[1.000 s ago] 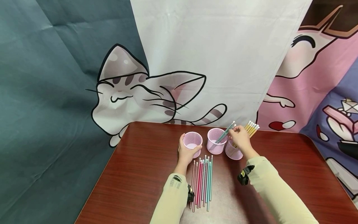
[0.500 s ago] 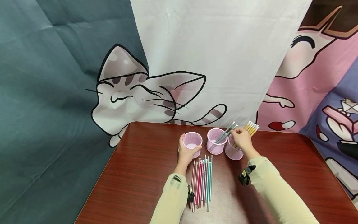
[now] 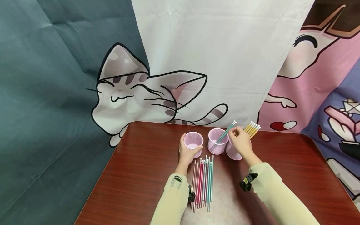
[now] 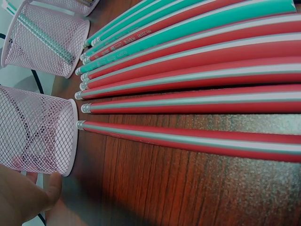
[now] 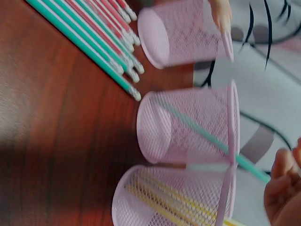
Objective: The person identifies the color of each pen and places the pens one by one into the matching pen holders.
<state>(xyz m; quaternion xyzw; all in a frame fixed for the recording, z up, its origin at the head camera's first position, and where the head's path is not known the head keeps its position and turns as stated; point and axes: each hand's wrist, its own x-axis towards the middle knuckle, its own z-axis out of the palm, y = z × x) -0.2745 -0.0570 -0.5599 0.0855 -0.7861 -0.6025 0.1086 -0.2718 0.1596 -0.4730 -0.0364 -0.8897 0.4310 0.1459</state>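
Observation:
In the head view my left hand (image 3: 189, 153) grips the left pink mesh pencil cup (image 3: 194, 137), thumb at its near side and fingers around its far left side. No pencils show in that cup. Green pencils (image 3: 226, 132) lean to the right against the rim of the middle mesh cup (image 3: 212, 148). Beside their upper part is my right hand (image 3: 242, 142), fingers loosely bent and apart, nothing gripped between them. It partly covers the right mesh cup (image 3: 232, 153), where several yellow pencils (image 3: 252, 127) stand. In the right wrist view a green pencil (image 5: 207, 136) reaches toward the fingertips.
A row of red pencils (image 3: 199, 184) and green pencils (image 3: 210, 184) lies on the dark red wooden table (image 3: 140, 175), eraser ends toward the cups. A printed cloth backdrop (image 3: 225, 62) hangs right behind the table's far edge.
The slanted green pencil that my right hand held has come to rest beside the other one, and the fingers have let go. The left hand and its cup stay in place.

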